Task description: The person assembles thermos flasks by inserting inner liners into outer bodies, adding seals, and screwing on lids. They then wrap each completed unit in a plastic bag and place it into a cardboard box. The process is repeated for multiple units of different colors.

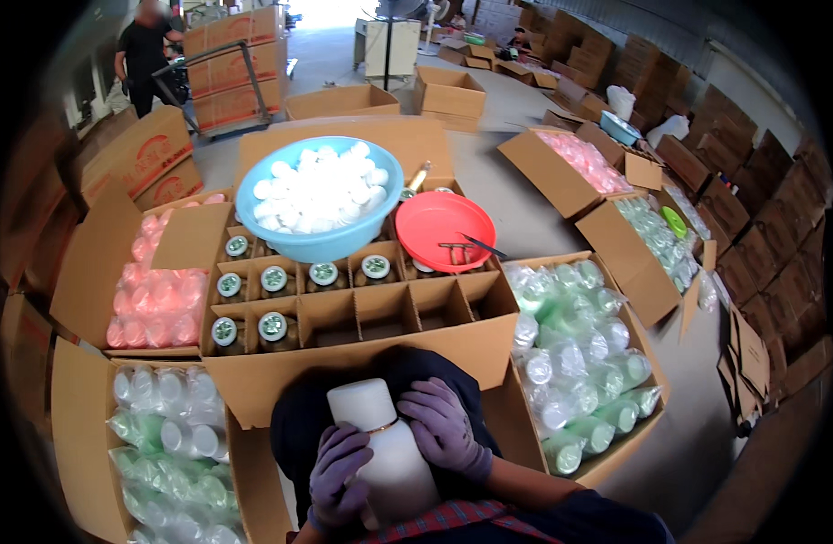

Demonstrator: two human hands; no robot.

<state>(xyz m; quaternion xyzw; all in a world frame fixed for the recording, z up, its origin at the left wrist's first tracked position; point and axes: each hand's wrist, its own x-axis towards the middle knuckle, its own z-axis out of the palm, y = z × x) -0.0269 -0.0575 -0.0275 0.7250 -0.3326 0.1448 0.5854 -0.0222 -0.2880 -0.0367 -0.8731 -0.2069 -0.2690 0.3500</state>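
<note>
A white bottle [385, 444] lies on the lap, with the left hand [338, 476] and right hand [444, 426] both clamped on it. In the divided carton [362, 313] about nine cells are filled, and I judge that five in the near rows are left empty.

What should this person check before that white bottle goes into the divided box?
1. Both hands on the white bottle: ok, left hand and right hand wrap it.
2. Cap seated on the bottle: cannot tell, though it looks on.
3. Free slots in the divided box: ok, several in the near rows are empty.
4. Path to the box: ok, only its front flap lies between.
5. Blue basin of white caps steady on the box: cannot tell.
</note>
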